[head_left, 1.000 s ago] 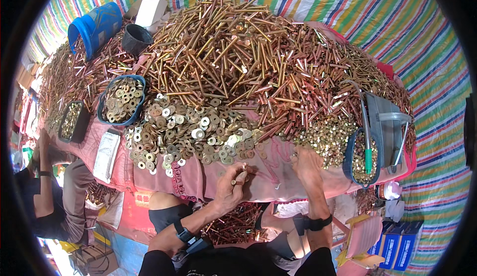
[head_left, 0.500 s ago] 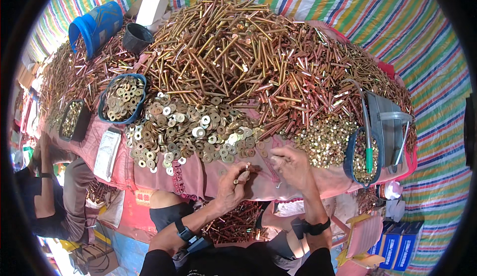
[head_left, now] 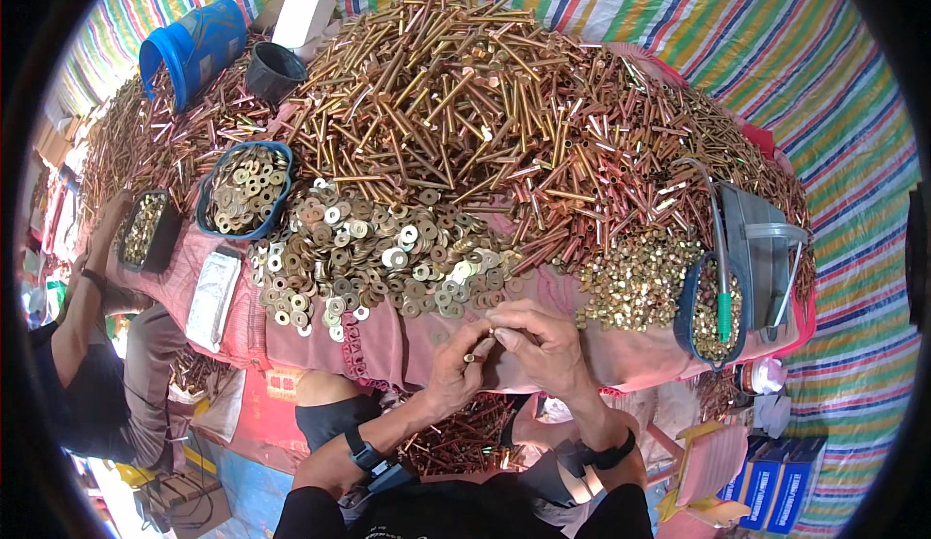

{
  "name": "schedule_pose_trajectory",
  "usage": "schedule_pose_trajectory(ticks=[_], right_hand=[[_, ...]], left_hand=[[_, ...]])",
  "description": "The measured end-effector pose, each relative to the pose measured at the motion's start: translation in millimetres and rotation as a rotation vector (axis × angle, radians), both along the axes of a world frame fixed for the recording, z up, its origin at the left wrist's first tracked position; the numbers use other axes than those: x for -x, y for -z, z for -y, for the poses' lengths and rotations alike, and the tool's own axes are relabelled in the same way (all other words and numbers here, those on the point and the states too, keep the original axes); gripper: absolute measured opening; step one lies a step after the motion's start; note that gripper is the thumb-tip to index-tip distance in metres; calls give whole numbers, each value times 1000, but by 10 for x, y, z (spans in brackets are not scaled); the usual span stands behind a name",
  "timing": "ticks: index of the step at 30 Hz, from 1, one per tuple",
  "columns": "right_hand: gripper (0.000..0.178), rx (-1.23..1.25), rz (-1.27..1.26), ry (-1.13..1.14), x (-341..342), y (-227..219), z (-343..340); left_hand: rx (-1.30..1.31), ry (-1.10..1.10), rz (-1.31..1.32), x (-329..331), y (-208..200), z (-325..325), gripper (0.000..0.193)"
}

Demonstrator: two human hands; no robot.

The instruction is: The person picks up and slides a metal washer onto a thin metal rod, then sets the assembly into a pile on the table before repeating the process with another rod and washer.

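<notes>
My left hand is closed around a bolt, whose end shows between the fingers near the cloth's front edge. My right hand meets it with thumb and forefinger pinched at the bolt's other end. Whatever small piece the right fingers hold is hidden. Beyond the hands spread loose flat washers. To the right of them lies a heap of small brassy nuts. Long golden bolts are piled behind, with reddish metal tubes to their right.
A blue basin holds washers, and a dark tray holds nuts. At right stand a blue nut tub, a green-handled tool and a grey scoop. A blue bucket lies back left. A co-worker's arm reaches in from the left.
My right hand has moved left and nearer, joining my left hand at the bolt. The co-worker's hand has risen toward the far side, beside the dark tray.
</notes>
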State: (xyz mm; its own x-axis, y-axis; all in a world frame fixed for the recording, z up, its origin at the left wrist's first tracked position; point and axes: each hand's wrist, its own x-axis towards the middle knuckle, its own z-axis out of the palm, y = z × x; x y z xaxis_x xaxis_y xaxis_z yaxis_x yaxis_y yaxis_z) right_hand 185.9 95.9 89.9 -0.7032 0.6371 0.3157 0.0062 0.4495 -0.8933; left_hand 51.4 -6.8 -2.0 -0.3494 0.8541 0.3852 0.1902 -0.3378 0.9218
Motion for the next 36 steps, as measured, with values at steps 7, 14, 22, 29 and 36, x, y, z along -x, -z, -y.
schedule_pose_trajectory(ticks=[7, 14, 22, 29, 36], right_hand=[[18, -140, -3, 75, 14, 57, 17], [24, -22, 158, 128, 16, -59, 105], [25, -29, 175, 94, -30, 78, 60], [25, -71, 72, 134, 25, 99, 93], [28, 115, 232, 99, -10, 119, 113]], left_hand=[[32, 8, -21, 5, 15, 20, 43], [-5, 5, -79, 21, 23, 22, 42], [49, 14, -13, 3, 36, 61, 39], [44, 9, -14, 6, -13, 35, 33], [21, -5, -9, 19, -70, 29, 35]])
